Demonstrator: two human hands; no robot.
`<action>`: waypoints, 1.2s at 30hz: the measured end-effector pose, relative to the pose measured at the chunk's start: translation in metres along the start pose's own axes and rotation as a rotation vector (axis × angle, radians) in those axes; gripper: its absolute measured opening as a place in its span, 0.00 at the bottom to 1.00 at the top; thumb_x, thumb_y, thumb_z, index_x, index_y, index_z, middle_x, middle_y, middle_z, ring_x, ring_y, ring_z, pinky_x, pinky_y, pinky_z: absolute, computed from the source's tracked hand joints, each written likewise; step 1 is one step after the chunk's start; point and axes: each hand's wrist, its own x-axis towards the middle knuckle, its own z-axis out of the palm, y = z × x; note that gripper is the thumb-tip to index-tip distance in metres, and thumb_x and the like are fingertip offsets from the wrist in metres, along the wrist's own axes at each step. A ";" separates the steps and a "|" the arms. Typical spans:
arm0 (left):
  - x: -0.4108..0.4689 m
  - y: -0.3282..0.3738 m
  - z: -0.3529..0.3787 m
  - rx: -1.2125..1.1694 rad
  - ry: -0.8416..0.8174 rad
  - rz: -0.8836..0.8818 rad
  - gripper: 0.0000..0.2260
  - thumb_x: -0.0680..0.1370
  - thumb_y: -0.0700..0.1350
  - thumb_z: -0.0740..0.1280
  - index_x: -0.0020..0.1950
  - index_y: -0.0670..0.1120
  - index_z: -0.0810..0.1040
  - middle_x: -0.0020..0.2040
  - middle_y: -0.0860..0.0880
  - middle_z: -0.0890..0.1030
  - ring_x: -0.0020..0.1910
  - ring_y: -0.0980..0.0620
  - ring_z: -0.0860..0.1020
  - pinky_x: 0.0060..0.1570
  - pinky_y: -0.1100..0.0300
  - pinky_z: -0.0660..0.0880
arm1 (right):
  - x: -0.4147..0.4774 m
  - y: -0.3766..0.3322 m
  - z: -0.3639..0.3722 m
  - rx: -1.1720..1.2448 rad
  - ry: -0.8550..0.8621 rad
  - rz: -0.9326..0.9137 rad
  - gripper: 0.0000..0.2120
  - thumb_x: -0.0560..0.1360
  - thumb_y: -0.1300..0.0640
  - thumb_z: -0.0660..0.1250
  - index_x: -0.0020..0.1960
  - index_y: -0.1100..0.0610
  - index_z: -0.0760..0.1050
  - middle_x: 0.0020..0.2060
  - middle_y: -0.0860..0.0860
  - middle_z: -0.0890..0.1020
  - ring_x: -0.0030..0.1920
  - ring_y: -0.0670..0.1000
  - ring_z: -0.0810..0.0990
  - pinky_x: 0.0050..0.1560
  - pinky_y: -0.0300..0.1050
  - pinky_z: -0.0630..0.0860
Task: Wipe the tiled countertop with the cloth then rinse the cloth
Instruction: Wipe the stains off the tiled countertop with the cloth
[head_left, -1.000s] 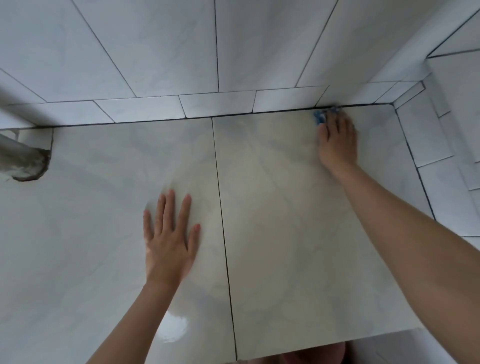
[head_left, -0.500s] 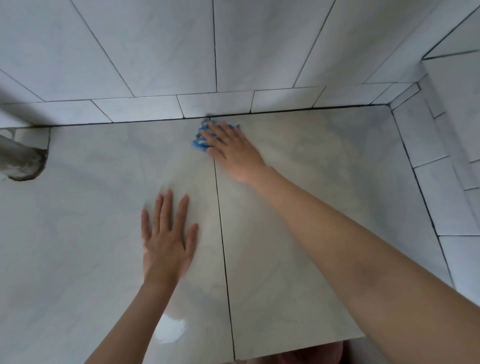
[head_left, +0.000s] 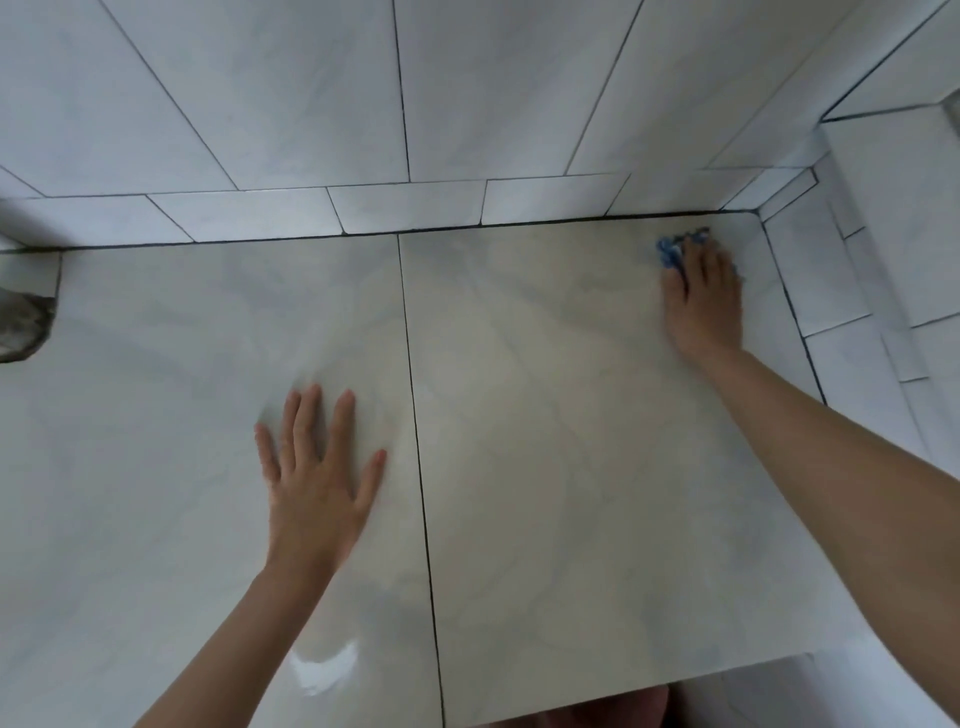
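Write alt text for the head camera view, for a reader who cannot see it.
A person's right hand presses a blue cloth onto the far right corner of a pale tiled countertop. The left hand rests flat, fingers spread, on the tile left of a dark grout line.

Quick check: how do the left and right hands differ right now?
The left hand lies flat and empty, fingers spread; the right hand presses the blue cloth. The left hand sits mid-counter; the right hand is at the far right corner. Both rest palm-down on the tiled countertop.
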 end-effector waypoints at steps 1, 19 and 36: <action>0.003 0.008 0.000 -0.012 -0.006 0.019 0.28 0.78 0.59 0.50 0.74 0.47 0.62 0.74 0.40 0.61 0.75 0.42 0.54 0.73 0.44 0.46 | -0.002 -0.004 0.001 0.017 0.001 0.044 0.24 0.83 0.51 0.45 0.77 0.57 0.50 0.76 0.57 0.52 0.76 0.57 0.49 0.75 0.51 0.43; 0.014 0.075 0.019 0.012 0.020 0.148 0.26 0.79 0.55 0.51 0.75 0.46 0.61 0.75 0.45 0.61 0.75 0.47 0.56 0.73 0.43 0.49 | 0.017 -0.025 0.013 0.007 -0.016 -0.301 0.28 0.78 0.45 0.43 0.75 0.53 0.59 0.75 0.54 0.59 0.74 0.56 0.57 0.74 0.52 0.51; 0.014 0.078 0.017 -0.024 0.019 0.125 0.26 0.79 0.55 0.51 0.75 0.47 0.60 0.75 0.47 0.60 0.76 0.48 0.54 0.74 0.44 0.47 | -0.038 -0.071 0.026 0.050 0.015 -0.481 0.25 0.78 0.48 0.50 0.70 0.60 0.68 0.69 0.61 0.69 0.70 0.63 0.66 0.71 0.60 0.60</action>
